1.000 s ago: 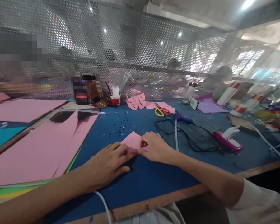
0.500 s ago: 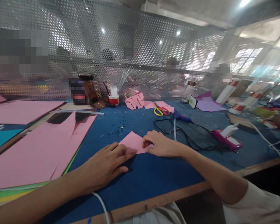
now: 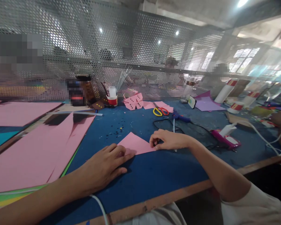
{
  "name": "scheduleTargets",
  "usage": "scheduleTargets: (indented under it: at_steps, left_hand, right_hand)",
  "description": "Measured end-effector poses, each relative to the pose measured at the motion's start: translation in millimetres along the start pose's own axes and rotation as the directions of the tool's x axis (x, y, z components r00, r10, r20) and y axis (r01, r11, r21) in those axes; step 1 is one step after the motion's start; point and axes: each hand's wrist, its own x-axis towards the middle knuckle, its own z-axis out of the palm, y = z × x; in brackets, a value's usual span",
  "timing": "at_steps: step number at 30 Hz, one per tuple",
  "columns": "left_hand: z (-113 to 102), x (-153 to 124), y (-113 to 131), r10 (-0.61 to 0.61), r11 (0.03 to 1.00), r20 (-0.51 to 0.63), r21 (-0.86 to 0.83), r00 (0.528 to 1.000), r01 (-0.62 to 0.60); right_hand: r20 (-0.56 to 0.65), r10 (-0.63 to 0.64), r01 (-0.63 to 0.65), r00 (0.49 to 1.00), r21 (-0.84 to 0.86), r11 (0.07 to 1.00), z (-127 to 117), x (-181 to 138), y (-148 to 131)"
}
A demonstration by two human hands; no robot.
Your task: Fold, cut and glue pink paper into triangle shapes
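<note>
A small pink paper (image 3: 134, 143), apparently folded to a triangle, lies on the blue tabletop. My left hand (image 3: 107, 164) rests over its left corner, the index finger stretched along the lower edge and the thumb apart on the table; that corner is hidden. At the right corner, my right hand (image 3: 168, 139) has its fingers curled, with thumb and fingertips together on the paper. Just beyond the paper are tiny black bits (image 3: 117, 132).
Large pink sheets (image 3: 37, 153) cover the left side. Scissors (image 3: 160, 111), a blue glue gun (image 3: 181, 117) and a magenta power strip (image 3: 226, 139) lie behind and right. A pink butterfly-shaped cutout (image 3: 133, 101) stands near the perforated screen (image 3: 140, 40). A white cable (image 3: 99, 203) crosses the front edge.
My right hand has slid rightwards along the lower edge of the pink paper to its right corner. My left hand stays on the left part.
</note>
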Motion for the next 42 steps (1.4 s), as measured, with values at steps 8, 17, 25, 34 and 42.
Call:
scheduleTargets:
  at_steps: [8,17,25,34,42]
  left_hand:
    - [-0.7,-0.9,-0.8,-0.007,1.000,0.032,-0.004,0.999,0.007]
    - [0.3,0.8,-0.9,-0.021,1.000,0.069,0.001,0.997,0.021]
    - [1.8,0.1,0.0,-0.024,0.999,0.082,0.031,0.996,0.021]
    - [0.2,0.0,-0.8,-0.015,1.000,0.047,0.019,0.999,0.014]
    - [0.0,-4.5,-3.6,-0.027,0.999,0.049,-0.016,0.998,0.028]
  right_hand:
    - [0.036,-0.005,0.005,0.999,0.010,1.000,-8.5,-6.2,10.1]
    - [-0.173,-0.033,0.045,0.984,0.062,0.997,14.9,6.0,-2.3]
    - [-0.325,0.019,-0.044,0.946,-0.068,0.997,45.2,26.0,-14.1]
    - [-0.179,0.021,-0.027,0.984,-0.033,0.999,21.7,10.3,-8.5]
    - [-0.072,0.066,-0.071,0.995,-0.067,0.995,6.1,0.1,5.1]
